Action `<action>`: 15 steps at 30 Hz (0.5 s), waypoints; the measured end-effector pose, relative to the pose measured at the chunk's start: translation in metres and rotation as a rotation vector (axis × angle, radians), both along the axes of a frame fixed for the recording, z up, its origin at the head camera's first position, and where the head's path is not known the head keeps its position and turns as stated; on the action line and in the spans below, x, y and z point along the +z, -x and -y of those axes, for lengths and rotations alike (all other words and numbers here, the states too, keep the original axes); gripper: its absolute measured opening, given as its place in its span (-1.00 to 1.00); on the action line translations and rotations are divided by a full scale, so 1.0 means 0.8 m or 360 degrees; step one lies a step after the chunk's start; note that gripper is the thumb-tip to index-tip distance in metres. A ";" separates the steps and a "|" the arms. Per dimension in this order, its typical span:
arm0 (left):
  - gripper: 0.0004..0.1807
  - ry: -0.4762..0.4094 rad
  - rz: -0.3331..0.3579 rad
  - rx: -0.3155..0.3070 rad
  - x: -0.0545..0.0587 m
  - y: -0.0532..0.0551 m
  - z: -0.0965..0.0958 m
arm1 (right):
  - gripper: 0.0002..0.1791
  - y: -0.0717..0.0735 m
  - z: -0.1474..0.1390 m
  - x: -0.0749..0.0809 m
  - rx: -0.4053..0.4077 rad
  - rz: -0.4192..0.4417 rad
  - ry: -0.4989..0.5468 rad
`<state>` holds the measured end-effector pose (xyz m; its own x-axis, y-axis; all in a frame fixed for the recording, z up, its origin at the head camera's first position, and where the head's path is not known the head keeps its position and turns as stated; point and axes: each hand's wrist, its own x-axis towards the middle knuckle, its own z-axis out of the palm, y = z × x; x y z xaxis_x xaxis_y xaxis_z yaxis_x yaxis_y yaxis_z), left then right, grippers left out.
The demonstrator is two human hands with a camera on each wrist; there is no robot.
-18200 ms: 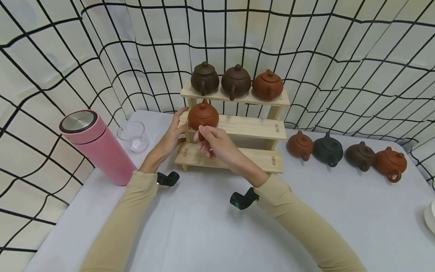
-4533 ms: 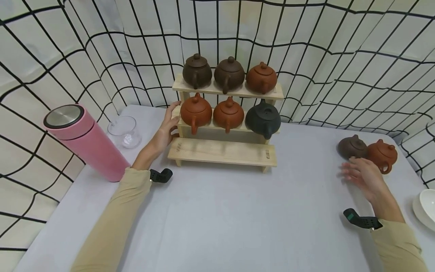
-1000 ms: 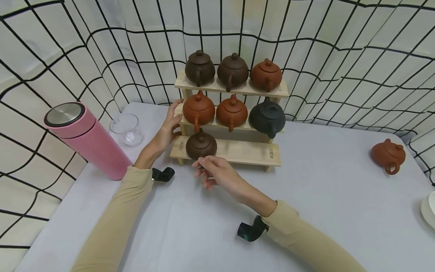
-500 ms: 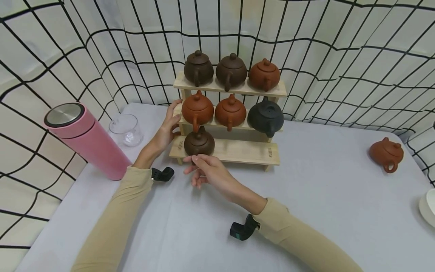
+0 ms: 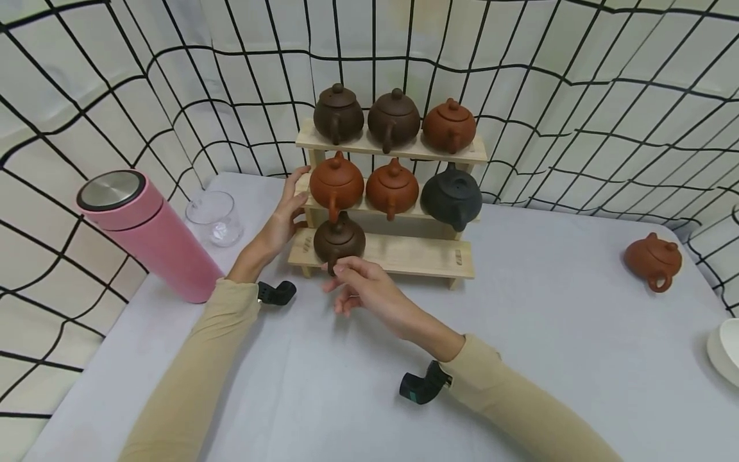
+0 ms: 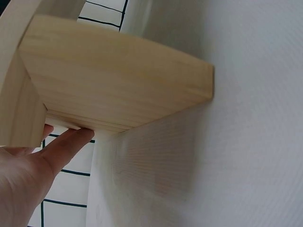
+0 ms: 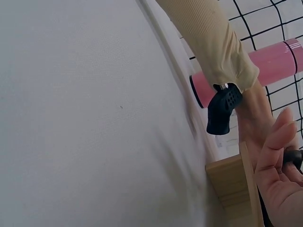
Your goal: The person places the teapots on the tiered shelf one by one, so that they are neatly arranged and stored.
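Note:
A three-tier wooden display rack (image 5: 416, 253) stands on the white-covered table. My left hand (image 5: 283, 215) holds its left end at the middle shelf; the left wrist view shows those fingers (image 6: 71, 142) against the wood. On the bottom shelf's left end sits a dark brown teapot (image 5: 339, 239), its handle toward me. My right hand (image 5: 369, 289) is at that handle, thumb and index finger pinching it; the right wrist view shows the dark handle (image 7: 292, 157) among the fingers. Above, the middle shelf bears two orange-red teapots (image 5: 337, 183) and a dark grey one (image 5: 452, 197).
Two dark brown teapots (image 5: 394, 120) and a reddish one (image 5: 450, 127) fill the top shelf. An orange-red teapot (image 5: 654, 256) stands at the table's right, near a white bowl (image 5: 724, 350). A pink flask (image 5: 156, 240) and glass cup (image 5: 215, 218) stand left. Black wire mesh surrounds the table.
Since the oldest frame, the middle shelf has gained two more teapots and the brown one has come onto the bottom shelf. Over the last second, my right hand shifts slightly, baring more of its handle.

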<state>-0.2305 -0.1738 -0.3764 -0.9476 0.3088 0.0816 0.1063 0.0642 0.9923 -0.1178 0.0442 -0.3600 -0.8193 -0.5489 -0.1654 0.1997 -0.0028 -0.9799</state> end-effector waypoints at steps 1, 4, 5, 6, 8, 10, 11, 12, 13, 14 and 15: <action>-0.30 0.0000 0.0001 -0.0005 0.000 0.001 -0.001 | -0.59 -0.001 -0.004 0.002 -0.0010 -0.0006 -0.0018; -0.31 0.0000 0.0011 -0.0007 0.001 0.002 -0.002 | -0.57 -0.006 -0.021 0.007 0.0028 -0.0056 -0.0104; -0.31 -0.0001 0.0018 -0.0005 0.001 0.001 -0.002 | -0.55 -0.008 -0.028 0.008 0.0059 -0.0087 -0.0134; -0.31 -0.0002 0.0022 -0.0002 0.001 0.001 -0.002 | -0.55 -0.009 -0.036 0.008 0.0091 -0.0124 -0.0165; -0.31 0.0003 0.0028 0.0000 0.002 0.002 -0.003 | -0.57 -0.013 -0.054 0.013 0.0155 -0.0211 -0.0237; -0.31 0.0004 0.0027 0.0002 0.003 0.002 -0.005 | -0.62 -0.018 -0.073 0.017 0.0193 -0.0302 -0.0310; -0.31 0.0006 0.0026 0.0001 0.003 0.002 -0.006 | -0.64 -0.021 -0.085 0.020 0.0196 -0.0358 -0.0350; -0.30 0.0009 0.0023 0.0001 0.004 0.002 -0.006 | -0.67 -0.024 -0.097 0.024 0.0187 -0.0400 -0.0397; -0.30 0.0010 0.0025 -0.0002 0.004 0.002 -0.007 | -0.69 -0.028 -0.110 0.028 0.0174 -0.0436 -0.0443; -0.30 0.0007 0.0027 -0.0006 0.004 0.002 -0.008 | -0.71 -0.031 -0.123 0.031 0.0155 -0.0464 -0.0478; -0.30 0.0010 0.0027 -0.0006 0.003 0.002 -0.008 | -0.72 -0.034 -0.137 0.035 0.0130 -0.0489 -0.0520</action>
